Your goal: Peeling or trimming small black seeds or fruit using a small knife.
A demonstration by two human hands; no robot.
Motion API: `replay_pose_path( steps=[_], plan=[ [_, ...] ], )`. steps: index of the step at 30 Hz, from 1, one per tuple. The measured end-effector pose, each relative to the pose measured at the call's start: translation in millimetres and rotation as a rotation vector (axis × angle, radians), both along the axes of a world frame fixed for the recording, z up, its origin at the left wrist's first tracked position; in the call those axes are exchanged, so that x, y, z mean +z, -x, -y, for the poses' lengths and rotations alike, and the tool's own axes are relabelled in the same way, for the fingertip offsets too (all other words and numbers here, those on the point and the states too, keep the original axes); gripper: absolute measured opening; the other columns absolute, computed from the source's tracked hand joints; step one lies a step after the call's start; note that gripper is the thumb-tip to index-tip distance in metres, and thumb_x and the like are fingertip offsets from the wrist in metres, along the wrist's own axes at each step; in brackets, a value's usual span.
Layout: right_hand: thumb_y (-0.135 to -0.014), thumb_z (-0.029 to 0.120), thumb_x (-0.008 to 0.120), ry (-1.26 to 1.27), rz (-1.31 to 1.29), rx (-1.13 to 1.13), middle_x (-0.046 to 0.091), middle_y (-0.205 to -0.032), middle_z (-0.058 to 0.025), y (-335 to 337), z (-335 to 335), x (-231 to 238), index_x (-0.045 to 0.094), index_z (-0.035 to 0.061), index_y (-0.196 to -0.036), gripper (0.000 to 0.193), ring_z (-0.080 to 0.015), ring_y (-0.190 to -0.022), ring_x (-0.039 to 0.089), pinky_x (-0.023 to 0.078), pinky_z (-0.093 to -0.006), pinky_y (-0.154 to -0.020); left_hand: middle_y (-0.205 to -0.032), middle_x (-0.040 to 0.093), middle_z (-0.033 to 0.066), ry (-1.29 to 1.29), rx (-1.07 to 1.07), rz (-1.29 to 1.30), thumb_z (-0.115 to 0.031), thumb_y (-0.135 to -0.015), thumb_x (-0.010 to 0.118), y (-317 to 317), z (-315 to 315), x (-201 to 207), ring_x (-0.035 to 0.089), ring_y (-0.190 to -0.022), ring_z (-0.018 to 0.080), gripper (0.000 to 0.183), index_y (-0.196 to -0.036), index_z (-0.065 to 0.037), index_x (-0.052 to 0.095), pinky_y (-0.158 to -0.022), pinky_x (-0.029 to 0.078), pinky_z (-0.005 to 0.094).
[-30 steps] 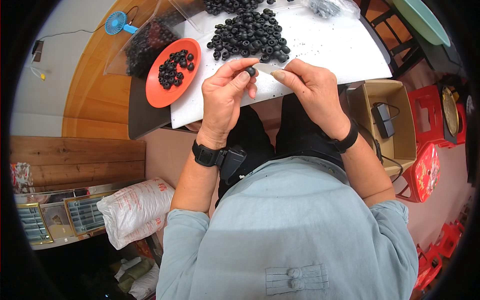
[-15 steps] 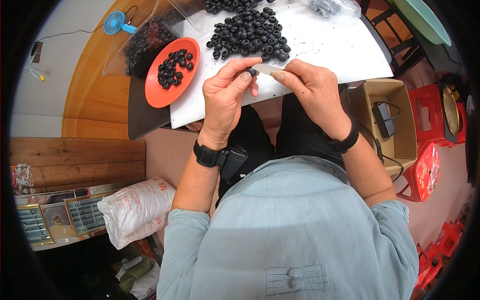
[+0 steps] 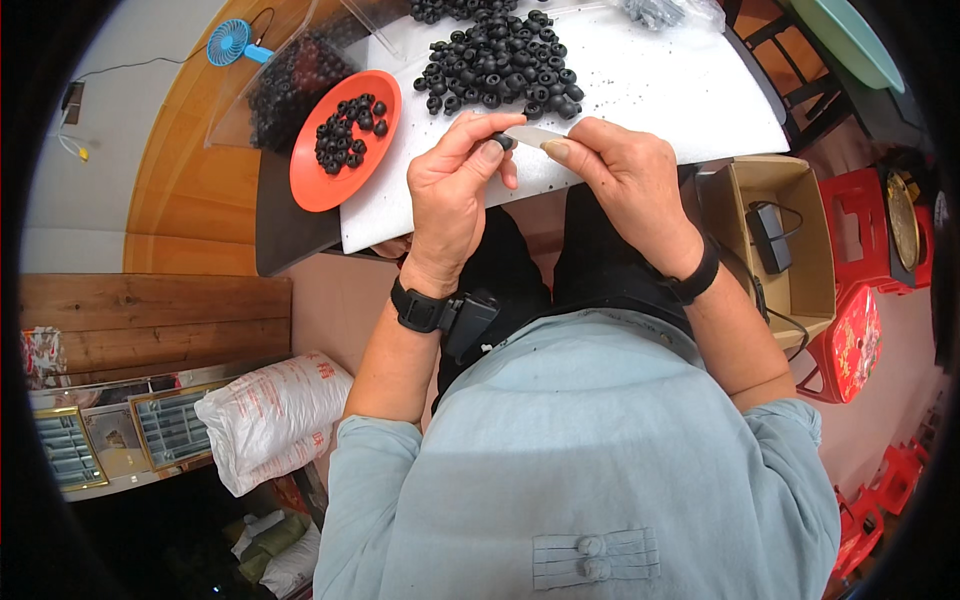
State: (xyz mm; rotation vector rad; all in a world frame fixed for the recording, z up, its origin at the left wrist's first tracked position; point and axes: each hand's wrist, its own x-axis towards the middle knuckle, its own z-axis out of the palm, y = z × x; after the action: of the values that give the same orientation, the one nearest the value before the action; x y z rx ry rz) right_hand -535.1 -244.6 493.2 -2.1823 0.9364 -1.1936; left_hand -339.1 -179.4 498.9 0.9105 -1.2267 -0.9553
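Observation:
Over the near edge of a white foam sheet (image 3: 690, 95), my left hand (image 3: 447, 195) pinches a small black round part (image 3: 504, 141) between thumb and fingertips. My right hand (image 3: 637, 180) is closed on a small knife whose pale blade (image 3: 530, 135) touches or nearly touches that part; the handle is hidden in my fingers. Just beyond my hands lies a heap of black round parts (image 3: 497, 65), many with a hole in them. To the left, an orange-red plate (image 3: 312, 188) carries several more of the same kind.
A clear bin (image 3: 300, 95) of black parts stands behind the plate, near a blue fan (image 3: 229, 42). A clear plastic bag (image 3: 670, 12) lies at the far edge. By my right arm sits a cardboard box (image 3: 722, 190) holding a black adapter (image 3: 768, 238); red stools (image 3: 845, 345) stand beyond.
Both hands keep almost the same pose, with the blade still at the black part. Only a slight shift of the view shows.

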Motion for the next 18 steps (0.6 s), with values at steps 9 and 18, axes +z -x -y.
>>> replay_pose_path(
  steps=[9, 18],
  plan=[
    [-0.096, 0.035, 0.071, 0.036, -0.034, 0.005, 0.064, -0.065, -0.0112, -0.5, -0.4, -1.4, 0.068, 0.0071, -0.08, 0.033, -0.0297, -0.058, 0.064, 0.047, -0.0397, -0.053, -0.106, 0.064, 0.0096, -0.01, 0.02, -0.067, -0.003, -0.103, 0.059, 2.0, 1.2, -3.2, 0.06, -0.084, 0.0179, 0.026, -0.124, 0.01, 0.067, -0.078, 0.05, 0.0292],
    [-0.096, 0.033, 0.072, -0.131, 0.128, 0.044, 0.064, -0.065, -0.0111, 3.1, -1.0, -4.8, 0.072, 0.0076, -0.086, 0.028, -0.0273, -0.057, 0.062, 0.046, -0.0374, -0.053, -0.107, 0.066, 0.0103, -0.039, 0.039, -0.076, -0.002, -0.102, 0.061, 5.2, -2.1, 2.7, 0.062, -0.083, 0.0188, 0.028, -0.127, 0.009, 0.067, -0.078, 0.051, 0.0295]
  ],
)
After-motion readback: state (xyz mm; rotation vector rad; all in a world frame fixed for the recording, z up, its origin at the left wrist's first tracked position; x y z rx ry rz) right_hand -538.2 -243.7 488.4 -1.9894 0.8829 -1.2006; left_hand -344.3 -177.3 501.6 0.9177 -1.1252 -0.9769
